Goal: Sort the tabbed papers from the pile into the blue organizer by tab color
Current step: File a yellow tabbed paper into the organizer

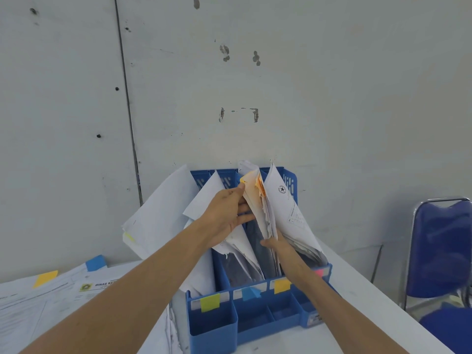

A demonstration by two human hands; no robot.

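1. One blue organizer (255,321) stands on the white table (357,292), against the wall (306,98).
2. Its near front carries four labels, left to right: yellow-green label (210,302), blue label (251,293), orange label (282,286), pink label (319,272).
3. There are two hands. The left hand (224,213) lays fairly straight fingers against the left face of an orange-edged sheaf (258,203). The right hand (277,245) grips the sheaf low down.
4. The sheaf stands tilted, and its foot goes into the slot behind the orange label.
5. One pile (38,305) lies at near left and shows two tabs: a yellow-orange tab (45,277) and a blue tab (95,262).
6. One blue chair (439,251) stands at right, cut off by the frame edge.
7. The right hand's fingers are hidden behind paper, the forearm partly covers the pink label, and most of the print is too blurred to read.
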